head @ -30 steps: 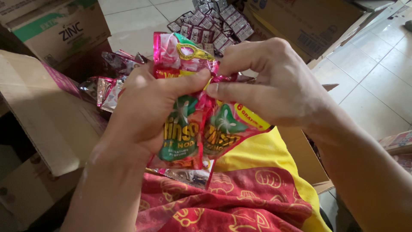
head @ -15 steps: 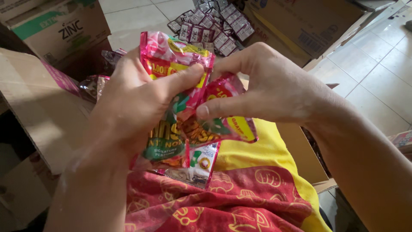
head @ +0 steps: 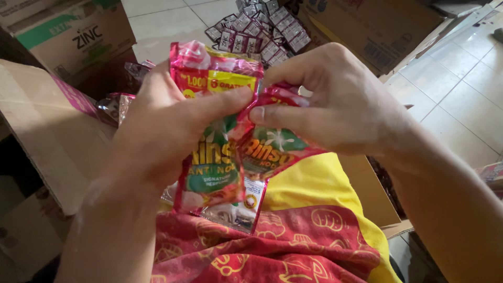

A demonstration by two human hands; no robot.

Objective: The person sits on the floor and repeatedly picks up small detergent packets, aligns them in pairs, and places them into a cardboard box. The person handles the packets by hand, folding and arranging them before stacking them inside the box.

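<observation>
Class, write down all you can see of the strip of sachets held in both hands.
The strip of sachets is glossy plastic film, red and pink with green and yellow panels. Several sachets hang joined together, crinkled, more or less upright above the red and yellow cloth. The left hand pinches one sachet near its top, the right hand the next one, thumbs meeting at the seam between them. The lowest sachet shows a pale printed back.

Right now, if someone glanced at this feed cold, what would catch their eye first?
The bright red-and-green sachets held up at centre frame, pinched between the left hand and right hand. Below them lies a red and yellow patterned cloth. Behind, a heap of dark sachets sits on the tiled floor, between cardboard boxes.
</observation>
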